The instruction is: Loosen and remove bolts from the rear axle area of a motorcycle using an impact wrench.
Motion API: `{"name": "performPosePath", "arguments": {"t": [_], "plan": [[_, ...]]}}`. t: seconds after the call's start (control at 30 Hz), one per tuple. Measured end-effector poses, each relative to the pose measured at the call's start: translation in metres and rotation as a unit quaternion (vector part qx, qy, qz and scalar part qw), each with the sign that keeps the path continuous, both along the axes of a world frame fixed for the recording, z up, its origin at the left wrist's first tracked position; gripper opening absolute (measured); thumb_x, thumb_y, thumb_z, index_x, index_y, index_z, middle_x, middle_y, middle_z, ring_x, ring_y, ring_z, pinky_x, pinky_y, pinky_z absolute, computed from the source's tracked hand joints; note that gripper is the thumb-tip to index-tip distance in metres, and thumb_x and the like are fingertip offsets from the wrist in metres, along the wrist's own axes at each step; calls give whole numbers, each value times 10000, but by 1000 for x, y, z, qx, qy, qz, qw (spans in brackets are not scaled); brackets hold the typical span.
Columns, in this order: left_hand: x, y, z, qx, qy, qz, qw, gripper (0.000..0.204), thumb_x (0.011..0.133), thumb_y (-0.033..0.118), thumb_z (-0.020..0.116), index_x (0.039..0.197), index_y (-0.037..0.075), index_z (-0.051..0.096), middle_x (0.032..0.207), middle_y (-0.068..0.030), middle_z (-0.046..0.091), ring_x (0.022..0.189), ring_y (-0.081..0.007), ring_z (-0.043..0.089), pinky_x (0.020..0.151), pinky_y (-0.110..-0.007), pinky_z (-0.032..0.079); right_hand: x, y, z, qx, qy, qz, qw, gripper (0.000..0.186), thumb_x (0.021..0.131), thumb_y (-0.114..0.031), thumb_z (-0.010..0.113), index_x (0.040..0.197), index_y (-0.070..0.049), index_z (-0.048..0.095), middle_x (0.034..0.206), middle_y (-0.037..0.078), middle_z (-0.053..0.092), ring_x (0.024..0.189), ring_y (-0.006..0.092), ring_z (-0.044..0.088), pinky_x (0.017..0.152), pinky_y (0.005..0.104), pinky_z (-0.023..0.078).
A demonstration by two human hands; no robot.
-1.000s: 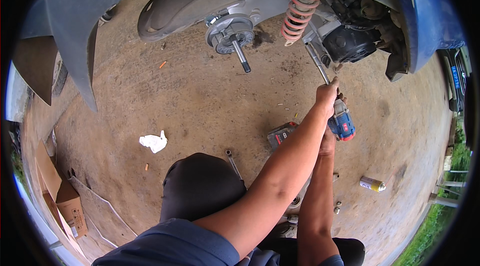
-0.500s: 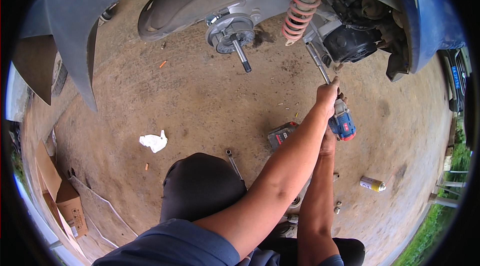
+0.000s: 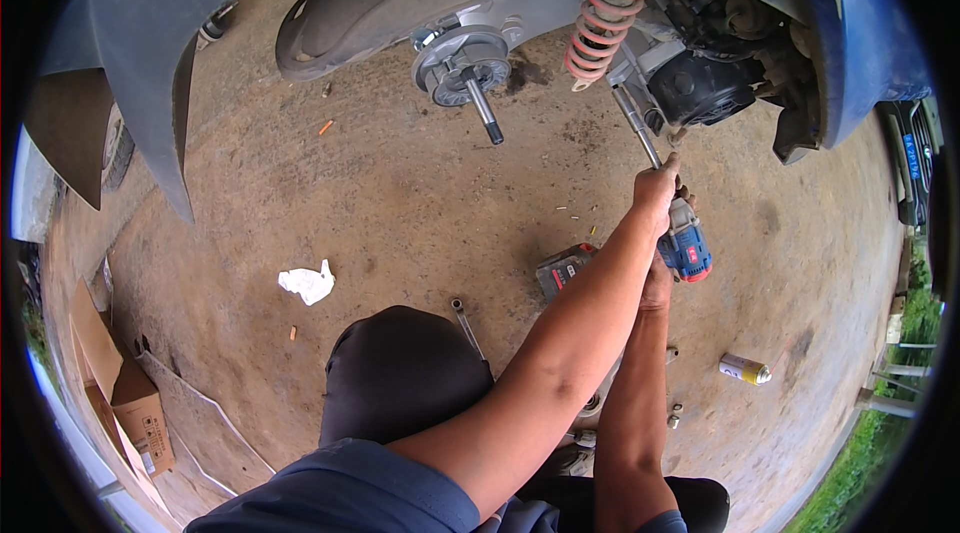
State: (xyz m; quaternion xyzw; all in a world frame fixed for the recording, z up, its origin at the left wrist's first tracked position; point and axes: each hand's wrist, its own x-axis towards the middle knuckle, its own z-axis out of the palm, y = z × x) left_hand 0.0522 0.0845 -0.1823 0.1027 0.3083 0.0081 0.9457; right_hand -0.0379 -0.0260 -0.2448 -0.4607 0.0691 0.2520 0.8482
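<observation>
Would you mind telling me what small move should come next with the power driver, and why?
Probably keep the left hand steadying the long extension bar while the right hand works the blue power driver. The bar already reaches up to the fitting beside the red spring, so it seems lined up.

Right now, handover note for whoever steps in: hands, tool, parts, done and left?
Left hand: wrapped around the front of the blue cordless impact wrench, steadying its long extension bar.
Right hand: under the tool at its grip, mostly hidden.
Extension runs up to a fastener beside the red shock spring, near the black engine cover; the contact point is not clear.
Done: rear wheel is off, bare hub and axle exposed.
Left: the fastener being driven. Open-end wrench, spare battery and spray can lie on the ground.
</observation>
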Motion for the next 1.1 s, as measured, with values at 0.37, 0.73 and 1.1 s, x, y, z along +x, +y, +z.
{"name": "performPosePath", "arguments": {"t": [0.37,0.73,1.1], "plan": [[-2,3,1,-2,-7,-18,1000,370,943,329,658,739,86,466,660,-40,440,514,-185,469,490,-379,501,2,-13,-11,40,44,23,998,472,877,-76,651,1321,-9,502,1189,117,650,1041,264,663,907,412,551],[-6,10,2,-14,-19,-52,998,346,935,334,666,790,82,480,682,-61,490,541,-210,527,529,-399,538,-4,-10,-8,22,39,42,998,464,853,-68,701,1280,-13,527,1141,86,661,982,230,666,868,364,551],[2,9,-9,-6,-22,-71,997,377,937,393,651,817,92,459,664,-64,467,511,-251,545,503,-445,530,-2,1,1,42,36,28,998,192,912,-203,697,999,-79,580,699,-51,484,598,69,435,550,205,384]]}}
